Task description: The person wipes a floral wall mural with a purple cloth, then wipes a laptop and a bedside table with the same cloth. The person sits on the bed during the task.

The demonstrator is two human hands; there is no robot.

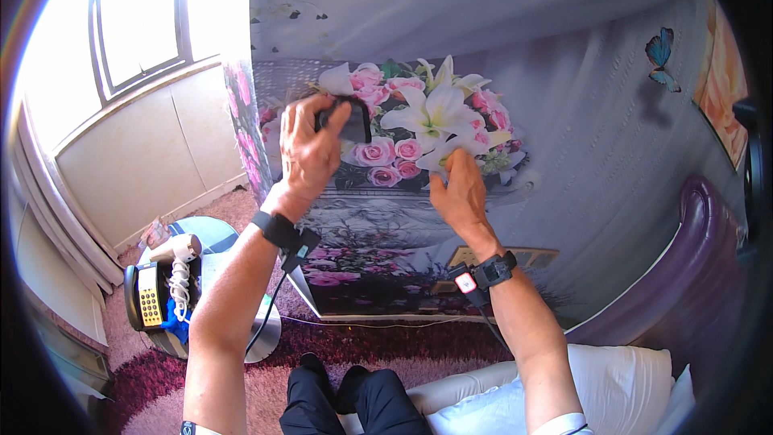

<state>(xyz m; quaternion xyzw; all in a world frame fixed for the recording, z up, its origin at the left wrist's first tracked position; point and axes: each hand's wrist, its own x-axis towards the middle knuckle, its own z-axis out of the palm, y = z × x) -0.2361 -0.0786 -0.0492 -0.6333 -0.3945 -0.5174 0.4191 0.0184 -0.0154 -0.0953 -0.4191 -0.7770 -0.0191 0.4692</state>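
Observation:
My left hand (311, 142) is raised in front of the flower-printed wall covering (435, 115), its thumb and fingers closed on a black, flat, rounded-corner object (355, 121) that looks like a phone or small device. Lower and to the right, my right hand (462, 187) is at the printed white lily, fingers bent and brought together; whether anything thin is between them cannot be told. Each wrist wears a black strap with a small module and a cable.
A small round table (266, 338) at the left carries a telephone (148, 296), a hair dryer (175, 249) and its coiled cord. White pillows (616, 380) and a purple padded headboard (652, 278) are at the right. A thin cable runs along the wall's foot above a shaggy rug (151, 380).

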